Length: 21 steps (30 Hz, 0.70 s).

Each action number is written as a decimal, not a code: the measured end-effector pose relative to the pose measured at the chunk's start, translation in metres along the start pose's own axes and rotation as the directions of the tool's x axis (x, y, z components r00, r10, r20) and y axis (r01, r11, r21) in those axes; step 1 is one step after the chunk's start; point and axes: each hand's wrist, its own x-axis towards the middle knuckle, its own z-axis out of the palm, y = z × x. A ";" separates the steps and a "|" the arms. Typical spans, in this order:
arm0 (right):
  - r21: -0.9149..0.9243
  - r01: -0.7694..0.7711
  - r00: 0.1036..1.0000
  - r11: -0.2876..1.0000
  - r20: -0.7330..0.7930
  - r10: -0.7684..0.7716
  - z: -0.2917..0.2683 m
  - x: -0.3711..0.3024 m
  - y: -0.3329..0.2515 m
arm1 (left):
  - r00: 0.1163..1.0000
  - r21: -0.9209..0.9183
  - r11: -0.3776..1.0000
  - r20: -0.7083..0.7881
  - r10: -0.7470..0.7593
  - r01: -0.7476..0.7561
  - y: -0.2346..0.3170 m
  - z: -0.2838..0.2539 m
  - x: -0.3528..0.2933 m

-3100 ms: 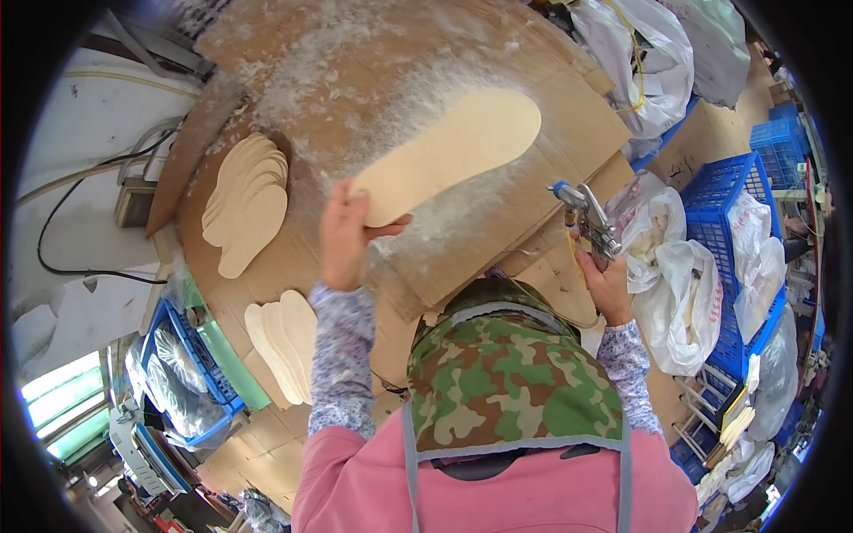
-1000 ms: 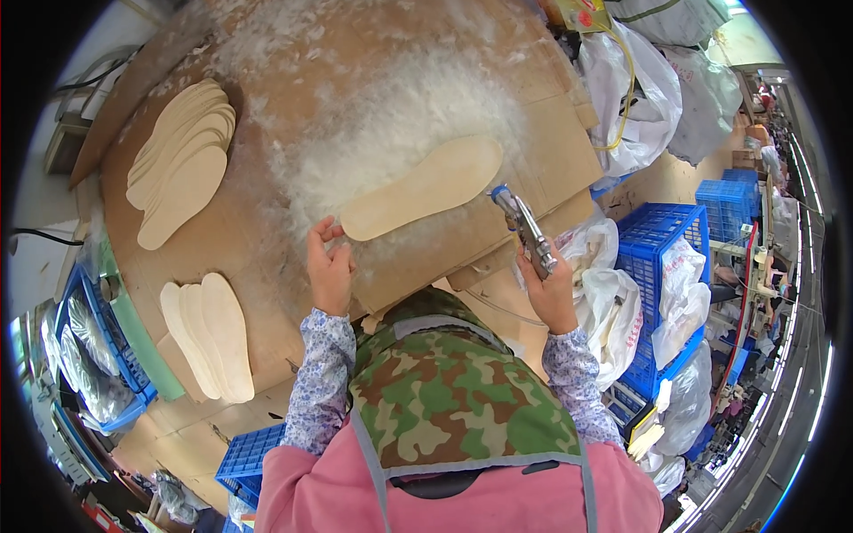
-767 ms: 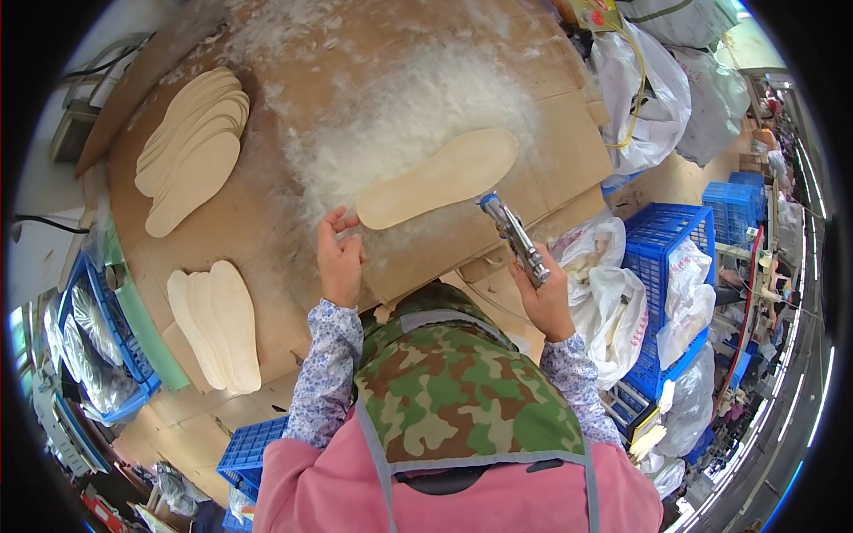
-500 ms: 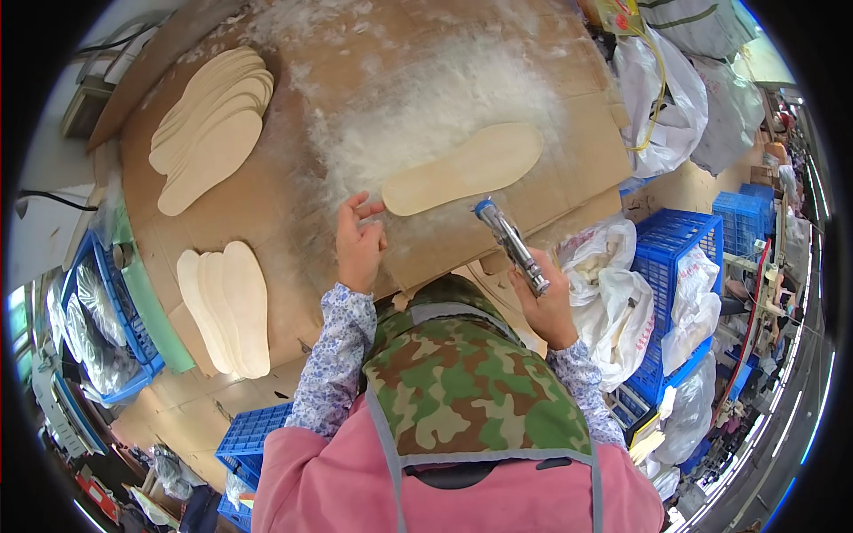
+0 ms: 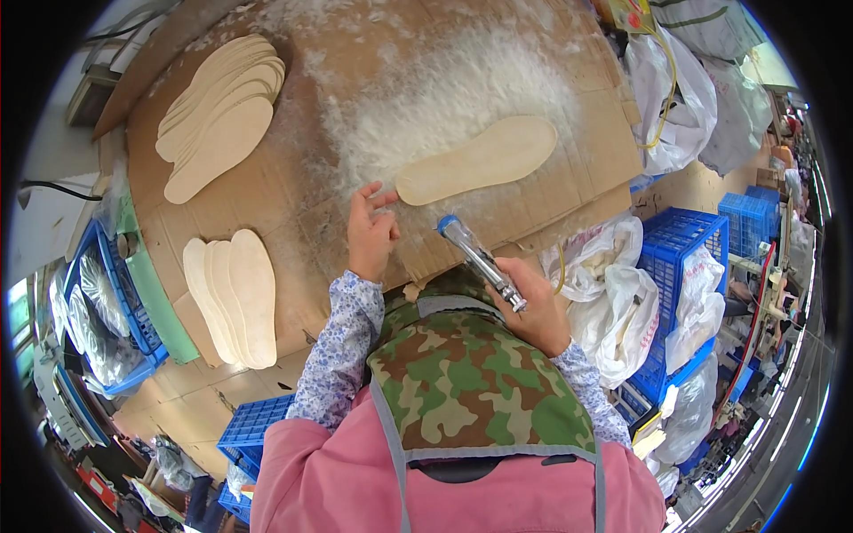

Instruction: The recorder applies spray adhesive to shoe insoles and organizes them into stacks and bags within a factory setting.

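Observation:
A pale beige insole [image 5: 480, 160] lies aslant on the cardboard-covered table [image 5: 569, 209], on the near edge of a patch of white fluff. At its left end is my left hand [image 5: 371, 233], two fingers stretched toward the insole's edge and the others bent, holding nothing. My right hand [image 5: 536, 304] is wrapped round a silver spray gun [image 5: 480, 259] with a blue end, close in front of my apron. The blue end points away from me and to the left, just short of the insole. Whether the left fingertips touch the insole, I cannot tell.
Two fanned stacks of insoles, a far stack [image 5: 222, 115] and a near stack [image 5: 233, 298], lie on the left. Blue crates stand around: a right crate [image 5: 662, 258] beside white plastic bags [image 5: 613, 311], and a left crate [image 5: 133, 329]. A yellow hose [image 5: 668, 89] hangs at the back right.
My right hand has brought the spray gun left and nearer to me, away from the insole. The whole view has shifted slightly; my left hand stays by the insole's left end.

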 end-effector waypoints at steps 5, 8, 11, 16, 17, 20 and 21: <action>0.010 -0.004 1.000 1.000 -0.018 0.004 -0.011 -0.008 0.008 | 1.000 -0.010 1.000 -0.019 -0.018 0.017 0.003 0.005 -0.002; -0.019 -0.045 0.990 0.999 -0.133 0.042 -0.022 -0.014 0.031 | 0.999 -0.038 0.999 -0.034 -0.012 0.010 0.000 0.009 0.000; -0.039 -0.126 0.973 0.991 -0.200 0.116 -0.041 -0.014 0.044 | 0.999 -0.034 0.999 -0.047 0.006 -0.007 -0.002 0.012 0.004; -0.005 -0.101 0.921 0.995 -0.380 0.092 -0.060 -0.007 0.082 | 1.000 0.125 0.992 -0.017 0.026 -0.024 0.002 0.017 0.013; 0.001 -0.087 0.928 0.996 -0.363 0.081 -0.060 -0.007 0.088 | 0.999 0.126 0.992 -0.041 0.030 -0.025 -0.004 0.012 0.015; 0.242 -0.194 0.853 0.951 -0.437 0.285 -0.060 -0.012 0.096 | 0.987 0.105 0.986 -0.087 0.135 -0.126 -0.015 0.010 0.021; 0.305 -0.219 0.827 0.927 -0.447 0.343 -0.061 -0.013 0.096 | 0.981 0.080 0.985 -0.107 0.164 -0.156 -0.011 0.015 0.020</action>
